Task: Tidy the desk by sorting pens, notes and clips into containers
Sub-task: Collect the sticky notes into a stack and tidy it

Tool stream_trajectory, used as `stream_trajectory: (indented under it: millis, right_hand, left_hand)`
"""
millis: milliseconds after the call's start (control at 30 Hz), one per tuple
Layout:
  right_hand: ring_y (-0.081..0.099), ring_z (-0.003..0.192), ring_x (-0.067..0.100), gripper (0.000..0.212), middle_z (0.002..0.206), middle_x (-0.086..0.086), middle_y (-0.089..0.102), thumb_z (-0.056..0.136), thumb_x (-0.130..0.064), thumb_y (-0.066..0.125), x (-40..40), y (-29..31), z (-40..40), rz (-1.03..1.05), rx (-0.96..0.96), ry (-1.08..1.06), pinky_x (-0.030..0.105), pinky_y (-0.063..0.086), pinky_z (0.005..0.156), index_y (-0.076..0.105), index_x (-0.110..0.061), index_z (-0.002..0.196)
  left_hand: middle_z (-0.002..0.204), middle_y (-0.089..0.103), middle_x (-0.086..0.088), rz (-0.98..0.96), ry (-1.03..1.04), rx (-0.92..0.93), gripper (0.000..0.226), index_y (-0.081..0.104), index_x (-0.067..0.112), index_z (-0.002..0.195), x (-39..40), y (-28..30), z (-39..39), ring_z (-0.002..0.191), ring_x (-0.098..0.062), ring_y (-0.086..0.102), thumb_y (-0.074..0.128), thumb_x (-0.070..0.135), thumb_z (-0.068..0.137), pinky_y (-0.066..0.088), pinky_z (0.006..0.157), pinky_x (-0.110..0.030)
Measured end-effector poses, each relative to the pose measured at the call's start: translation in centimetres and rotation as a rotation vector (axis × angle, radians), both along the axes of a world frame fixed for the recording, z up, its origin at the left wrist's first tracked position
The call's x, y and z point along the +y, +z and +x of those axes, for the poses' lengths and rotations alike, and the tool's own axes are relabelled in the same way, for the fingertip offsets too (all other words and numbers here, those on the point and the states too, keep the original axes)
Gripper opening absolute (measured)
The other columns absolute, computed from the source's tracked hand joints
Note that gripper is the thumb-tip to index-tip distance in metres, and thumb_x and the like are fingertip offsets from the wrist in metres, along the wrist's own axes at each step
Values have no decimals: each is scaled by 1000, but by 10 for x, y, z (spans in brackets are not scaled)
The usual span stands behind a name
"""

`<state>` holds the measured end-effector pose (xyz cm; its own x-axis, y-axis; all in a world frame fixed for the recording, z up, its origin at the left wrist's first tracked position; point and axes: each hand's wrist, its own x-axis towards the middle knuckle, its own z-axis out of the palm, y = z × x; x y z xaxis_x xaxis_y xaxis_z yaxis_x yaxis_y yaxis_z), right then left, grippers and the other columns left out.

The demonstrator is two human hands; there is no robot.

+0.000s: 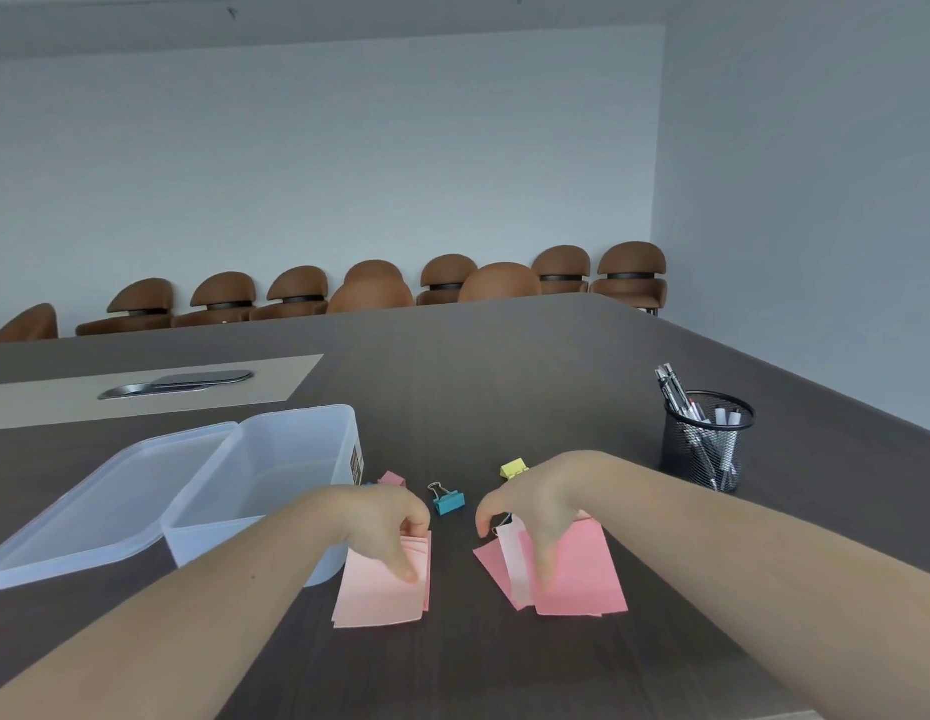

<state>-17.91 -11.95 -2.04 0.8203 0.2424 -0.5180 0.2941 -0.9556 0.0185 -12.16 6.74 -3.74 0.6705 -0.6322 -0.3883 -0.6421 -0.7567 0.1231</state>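
My left hand (387,527) grips the top edge of a small stack of pale pink notes (379,589) beside the clear plastic box (296,444). My right hand (535,504) rests with fingers spread on a fan of darker pink notes (577,574), fingertips pressing them to the table. A teal binder clip (447,500) lies between my hands. Behind my right hand is a yellow binder clip (513,468), and behind my left hand a pink clip (391,479). Several pens stand in a black mesh cup (707,444) at the right.
The box's lid (104,501) lies open to its left. A metal cable hatch (177,383) sits in a beige strip of the dark table (504,381). Brown chairs (379,283) line the far wall.
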Motion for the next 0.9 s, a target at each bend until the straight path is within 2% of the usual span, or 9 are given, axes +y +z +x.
stream_trajectory:
  millis: [200, 300, 367, 467, 533, 633, 700, 800, 900]
  right_hand:
    - [45, 126, 20, 65, 138, -1, 47, 76, -35, 76, 1, 0, 3, -64, 17, 33, 33, 41, 94, 50, -19, 133]
    - [48, 106, 17, 60, 117, -5, 50, 75, -33, 78, -1, 1, -1, 5, -12, 5, 23, 41, 70, 54, -16, 128]
    - [46, 94, 15, 53, 104, -8, 47, 76, -31, 77, -5, -1, -2, 61, -49, -21, 19, 36, 59, 57, -15, 122]
    - [46, 71, 13, 25, 81, -9, 45, 75, -31, 75, -16, -3, -2, 216, -159, -116, 23, 33, 52, 55, -20, 84]
    - [42, 58, 12, 37, 70, -8, 42, 75, -27, 76, -24, -1, -3, 389, -204, -209, 23, 31, 49, 41, -21, 65]
    - [70, 78, 20, 15, 82, 0, 69, 74, -20, 78, -34, -1, -1, 750, -223, -360, 32, 58, 65, 64, -16, 76]
    - [72, 88, 20, 19, 90, 1, 73, 75, -17, 79, -38, -1, 1, 899, -285, -419, 35, 59, 77, 70, -12, 91]
    - [70, 88, 17, 21, 93, 0, 72, 78, -14, 76, -34, -3, 7, 1078, -347, -481, 29, 57, 71, 68, -10, 98]
    - [68, 92, 20, 24, 101, 3, 71, 80, -15, 74, -26, -10, 14, 1241, -393, -569, 30, 56, 71, 65, -12, 103]
  left_hand:
    - [87, 45, 5, -40, 15, 16, 23, 48, 20, 89, 4, -2, 0, 73, -11, 43, 70, 28, 84, 32, 56, -17]
    - [78, 42, 11, -129, 66, 24, 22, 49, 21, 80, 5, -1, 1, 66, -6, 42, 71, 25, 83, 32, 54, -16]
    - [79, 46, 10, -307, 140, 42, 24, 48, 23, 76, 5, 2, 4, 67, -8, 46, 71, 21, 82, 35, 54, -18]
    - [92, 57, 5, -657, 312, 143, 30, 48, 28, 103, 0, 4, 5, 77, -12, 55, 68, 17, 83, 43, 60, -20]
    - [106, 56, 4, -823, 402, 156, 41, 48, 31, 119, -6, -1, 6, 94, -13, 56, 65, 15, 86, 46, 73, -22]
    - [102, 61, 2, -938, 487, 78, 15, 62, 24, 101, -15, -9, 10, 96, -18, 58, 58, 14, 91, 48, 76, -30]
    - [97, 61, 2, -993, 539, 87, 11, 61, 25, 91, -21, -13, 11, 94, -21, 58, 53, 16, 93, 49, 76, -34]
    - [102, 60, 0, -1075, 614, 132, 14, 56, 28, 91, -31, -16, 12, 99, -24, 56, 46, 21, 96, 50, 87, -41]
    - [102, 63, -3, -1220, 650, 251, 12, 57, 23, 93, -41, -18, 9, 90, -23, 59, 47, 20, 98, 52, 78, -39]
